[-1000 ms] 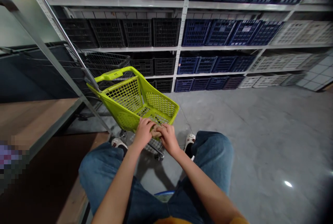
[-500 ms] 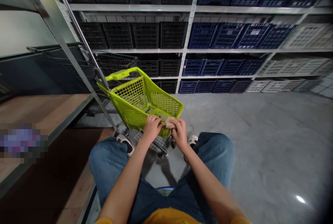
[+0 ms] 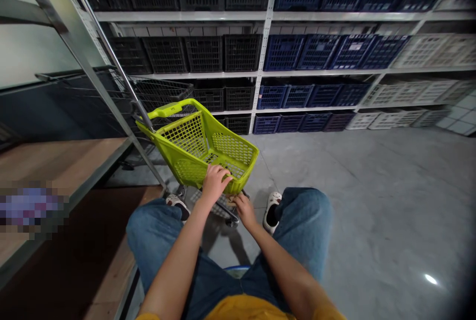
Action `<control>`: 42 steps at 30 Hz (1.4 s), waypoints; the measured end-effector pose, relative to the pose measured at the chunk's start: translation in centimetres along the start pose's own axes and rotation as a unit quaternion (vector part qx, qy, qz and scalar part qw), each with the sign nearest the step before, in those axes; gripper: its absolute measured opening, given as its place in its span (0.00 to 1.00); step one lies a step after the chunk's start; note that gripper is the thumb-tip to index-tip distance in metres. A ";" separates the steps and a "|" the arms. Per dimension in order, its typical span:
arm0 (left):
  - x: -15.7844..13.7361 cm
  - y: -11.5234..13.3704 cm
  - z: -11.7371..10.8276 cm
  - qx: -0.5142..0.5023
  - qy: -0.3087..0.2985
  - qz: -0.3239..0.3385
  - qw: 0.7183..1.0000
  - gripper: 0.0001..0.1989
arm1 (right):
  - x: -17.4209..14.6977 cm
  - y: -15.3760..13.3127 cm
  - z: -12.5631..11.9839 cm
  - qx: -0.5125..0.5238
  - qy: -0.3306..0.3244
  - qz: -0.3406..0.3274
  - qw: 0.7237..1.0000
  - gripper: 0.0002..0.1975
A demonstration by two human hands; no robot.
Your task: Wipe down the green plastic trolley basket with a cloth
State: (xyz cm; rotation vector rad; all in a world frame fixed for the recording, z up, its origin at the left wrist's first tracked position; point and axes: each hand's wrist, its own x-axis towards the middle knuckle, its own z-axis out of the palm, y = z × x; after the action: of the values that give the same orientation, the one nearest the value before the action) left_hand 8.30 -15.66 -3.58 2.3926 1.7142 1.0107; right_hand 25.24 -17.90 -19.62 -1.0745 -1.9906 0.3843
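Straight ahead of my knees stands a lime-green plastic shopping cart with a perforated basket. My left hand is closed over the rim at its near corner, fingers curled inward. Lower down, my right hand is closed on a beige cloth, pressed against the cart's front just under the basket. Most of the cloth is hidden by my fingers and the cart.
Shelving behind holds rows of black, blue and white crates. At left is a wooden-topped metal rack bearing a blurred item. A dark wire cart stands behind the green one. Grey floor extends right.
My right hand has moved down with the cloth, from the basket's rim to below its front. My left hand stays at the rim. The view has shifted slightly.
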 end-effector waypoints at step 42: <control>-0.5 -0.6 0.4 0.009 0.013 0.017 1.000 0.06 | 8.8 -4.7 -7.4 0.070 0.094 -0.053 0.992 0.15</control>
State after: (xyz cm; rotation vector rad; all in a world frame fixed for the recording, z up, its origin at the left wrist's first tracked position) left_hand 7.91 -15.68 -4.38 2.4392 1.7028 1.0405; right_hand 25.76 -14.43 -7.68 -0.8807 -1.8167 0.3483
